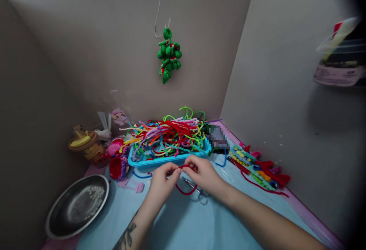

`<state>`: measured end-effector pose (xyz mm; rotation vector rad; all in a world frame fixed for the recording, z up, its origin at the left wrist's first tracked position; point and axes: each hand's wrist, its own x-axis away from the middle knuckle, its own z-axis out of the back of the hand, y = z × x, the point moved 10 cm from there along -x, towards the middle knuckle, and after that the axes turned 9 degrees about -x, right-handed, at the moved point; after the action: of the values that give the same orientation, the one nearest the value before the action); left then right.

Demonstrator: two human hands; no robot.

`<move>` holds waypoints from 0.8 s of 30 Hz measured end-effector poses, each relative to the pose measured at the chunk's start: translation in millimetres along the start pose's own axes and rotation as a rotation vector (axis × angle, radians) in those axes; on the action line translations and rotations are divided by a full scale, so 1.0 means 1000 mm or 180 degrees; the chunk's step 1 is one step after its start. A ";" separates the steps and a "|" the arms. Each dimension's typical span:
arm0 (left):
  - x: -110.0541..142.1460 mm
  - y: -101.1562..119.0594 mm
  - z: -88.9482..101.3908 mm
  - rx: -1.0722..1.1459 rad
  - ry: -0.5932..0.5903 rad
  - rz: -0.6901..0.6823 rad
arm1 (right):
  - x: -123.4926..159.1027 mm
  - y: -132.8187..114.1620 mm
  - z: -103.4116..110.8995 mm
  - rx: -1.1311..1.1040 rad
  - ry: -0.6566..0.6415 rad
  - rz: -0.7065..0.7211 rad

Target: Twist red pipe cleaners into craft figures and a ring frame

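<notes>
My left hand (161, 183) and my right hand (203, 173) meet just in front of a blue tray (160, 161), and both pinch a red pipe cleaner (186, 191). The pipe cleaner arches between my fingertips and loops down under my hands. The tray holds a heap of pipe cleaners (168, 135) in several colours. Small scissors (197, 191) lie on the light blue tabletop under my right hand.
A metal bowl (77, 206) sits at the front left. A red and pink craft piece (117, 162) and a yellow tape dispenser (84, 145) stand left of the tray. Finished colourful pieces (259, 170) lie at the right. A green ornament (168, 55) hangs on the grey partition.
</notes>
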<state>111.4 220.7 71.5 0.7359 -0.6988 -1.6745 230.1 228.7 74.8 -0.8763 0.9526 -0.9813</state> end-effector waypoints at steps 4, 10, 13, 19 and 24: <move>0.003 0.011 0.009 -0.0522 0.0292 -0.0315 | -0.003 0.024 -0.007 -0.0517 -0.0213 -0.0680; 0.008 0.022 0.011 -0.0883 0.0455 -0.0638 | 0.000 0.035 -0.023 -0.1347 -0.0599 -0.1010; 0.009 0.023 0.010 -0.0751 0.0439 -0.0663 | 0.001 0.040 -0.024 -0.1722 -0.0477 -0.1125; 0.008 0.020 0.010 -0.0416 0.0492 -0.0637 | 0.003 0.045 -0.030 -0.2503 -0.0318 -0.1331; 0.009 0.021 0.012 -0.0526 0.0550 -0.0666 | 0.002 0.045 -0.023 -0.2384 -0.0136 -0.1280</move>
<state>112.9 208.6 94.0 0.8459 -0.3670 -1.8074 221.2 236.7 25.3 -1.7611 1.1506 -0.9347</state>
